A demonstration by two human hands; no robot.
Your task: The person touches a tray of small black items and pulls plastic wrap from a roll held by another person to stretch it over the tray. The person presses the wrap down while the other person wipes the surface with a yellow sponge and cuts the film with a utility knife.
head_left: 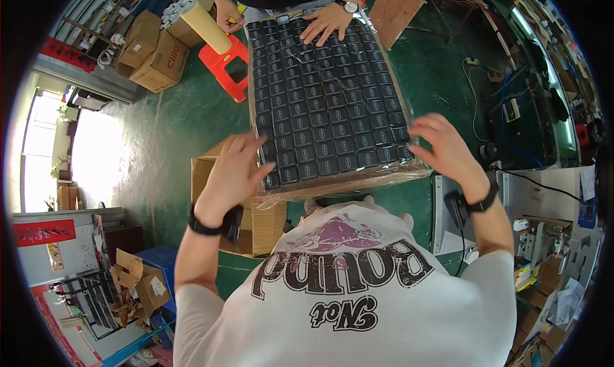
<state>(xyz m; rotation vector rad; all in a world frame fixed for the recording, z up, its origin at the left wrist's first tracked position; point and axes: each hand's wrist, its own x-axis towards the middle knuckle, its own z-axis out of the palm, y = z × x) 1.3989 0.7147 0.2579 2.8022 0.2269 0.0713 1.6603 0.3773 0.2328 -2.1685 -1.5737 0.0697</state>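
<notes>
A cardboard tray (pixel 332 180) filled with rows of small black square pieces (pixel 320 121) lies before me, with clear plastic film (pixel 409 170) over it. My left hand (pixel 231 175) is at its near left corner, fingers apart and slightly blurred. At the right edge, my right hand (pixel 446 144) has thumb and fingers spread beside the film; I cannot tell whether they touch it. Across from me, a co-worker's hand (pixel 327 23) lies flat on the black pieces. The co-worker's other hand (pixel 227 14) is by the far left corner with a small yellow object (pixel 241 9).
A red plastic stool (pixel 224 70) with a yellowish roll (pixel 206 27) stands at the far left, near cardboard boxes (pixel 157 60). An open carton (pixel 259 229) sits below the tray's near left corner. To the right are a grey metal cabinet (pixel 448 213) and cables.
</notes>
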